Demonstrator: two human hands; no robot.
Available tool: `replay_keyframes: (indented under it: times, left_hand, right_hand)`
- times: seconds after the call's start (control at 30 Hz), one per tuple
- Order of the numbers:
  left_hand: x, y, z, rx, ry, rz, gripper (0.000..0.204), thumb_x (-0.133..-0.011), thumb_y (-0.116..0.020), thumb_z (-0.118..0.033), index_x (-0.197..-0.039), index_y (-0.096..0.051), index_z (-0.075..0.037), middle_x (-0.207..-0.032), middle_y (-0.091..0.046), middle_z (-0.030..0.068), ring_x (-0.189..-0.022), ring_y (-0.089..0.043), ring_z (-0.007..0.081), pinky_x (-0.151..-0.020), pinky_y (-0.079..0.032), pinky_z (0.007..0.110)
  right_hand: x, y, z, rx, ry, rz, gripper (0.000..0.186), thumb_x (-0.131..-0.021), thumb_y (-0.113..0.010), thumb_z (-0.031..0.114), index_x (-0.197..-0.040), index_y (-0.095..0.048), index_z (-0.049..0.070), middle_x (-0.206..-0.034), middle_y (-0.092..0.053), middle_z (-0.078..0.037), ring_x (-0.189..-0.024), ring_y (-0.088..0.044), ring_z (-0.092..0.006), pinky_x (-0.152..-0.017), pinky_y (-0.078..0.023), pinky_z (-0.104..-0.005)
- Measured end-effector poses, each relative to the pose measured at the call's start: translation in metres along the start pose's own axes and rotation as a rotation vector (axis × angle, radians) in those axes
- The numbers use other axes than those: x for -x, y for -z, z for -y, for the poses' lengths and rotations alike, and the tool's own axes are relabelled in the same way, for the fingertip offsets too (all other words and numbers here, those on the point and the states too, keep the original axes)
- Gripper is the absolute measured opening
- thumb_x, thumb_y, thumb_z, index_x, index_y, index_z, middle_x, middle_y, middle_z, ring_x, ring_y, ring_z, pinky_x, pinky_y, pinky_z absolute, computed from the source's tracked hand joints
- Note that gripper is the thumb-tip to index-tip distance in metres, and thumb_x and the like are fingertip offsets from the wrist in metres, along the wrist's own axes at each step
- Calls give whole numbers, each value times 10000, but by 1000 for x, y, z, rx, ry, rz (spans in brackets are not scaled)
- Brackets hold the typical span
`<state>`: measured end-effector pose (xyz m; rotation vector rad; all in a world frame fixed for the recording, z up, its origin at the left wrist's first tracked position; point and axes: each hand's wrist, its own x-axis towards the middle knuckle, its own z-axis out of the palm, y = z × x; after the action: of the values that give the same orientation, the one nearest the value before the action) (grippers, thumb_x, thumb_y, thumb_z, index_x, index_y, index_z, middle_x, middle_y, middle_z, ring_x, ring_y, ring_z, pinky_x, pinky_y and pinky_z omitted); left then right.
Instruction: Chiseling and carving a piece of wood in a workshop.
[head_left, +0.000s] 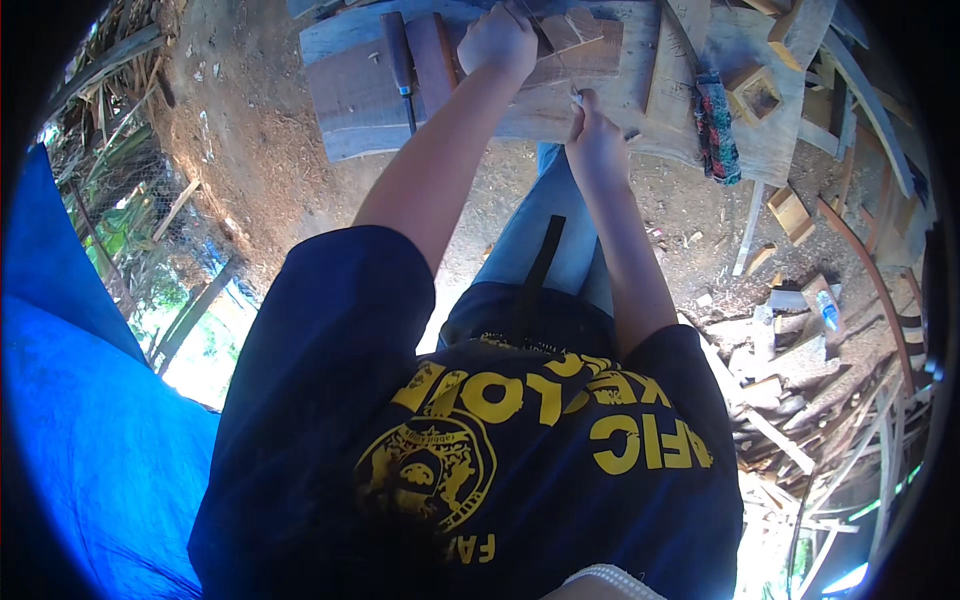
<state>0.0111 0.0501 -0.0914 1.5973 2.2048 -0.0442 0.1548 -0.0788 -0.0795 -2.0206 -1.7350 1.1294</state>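
Observation:
My left hand [498, 45] is closed at the far edge of the wooden bench [350, 90], its fingers curled near a thin dark strip [535, 28]. What it grips, if anything, is hidden. Nearer and to the right, my right hand [597, 140] is wrapped round a slim tool with a thin shaft [567, 80], which points up and left toward a small wood block [572, 30]. The tool's kind is too small to tell. Left of my left hand lie a reddish-brown wood piece [433, 62] and a dark-handled tool with a narrow metal shaft [397, 50].
On the bench's right side lie a plaid-cloth-wrapped handle [716, 130] and a small hollow wooden box [754, 93]. Offcuts [792, 214] and a heap of wood scraps [800, 370] cover the ground to the right. A blue sheet [90, 430] hangs at the left.

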Motion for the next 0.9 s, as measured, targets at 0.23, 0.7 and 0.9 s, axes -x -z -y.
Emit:
replay_keyframes:
  times: [0.23, 0.7, 0.9]
  left_hand:
    - [6, -8, 14, 559, 246, -397, 445, -1021, -283, -297, -983, -609, 4, -1040, -680, 194, -958, -658, 319, -803, -493, 408]
    - [8, -9, 11, 449, 209, -489, 426, -1001, -309, -351, -1077, -548, -6, -973, -631, 265, -944, -590, 461, -814, -454, 511]
    - [6, -12, 16, 496, 207, -470, 487, -1003, -294, -357, -1210, -499, 33, -1067, -611, 299, -999, -576, 473, -853, -452, 520]
  right_hand:
    - [1, -7, -10, -83, 42, -46, 185, -971, -472, 185, -1142, -492, 117, -776, -669, -214, -756, -667, -420, -615, -547, -526]
    - [26, 34, 9, -138, -92, 113, 171, -967, -483, 129, -1131, -508, 84, -749, -648, -238, -742, -649, -436, -578, -507, -517]
    - [32, 63, 39, -108, -58, 59, 138, -979, -473, 135, -1102, -495, 75, -736, -641, -233, -720, -646, -435, -529, -484, -484]
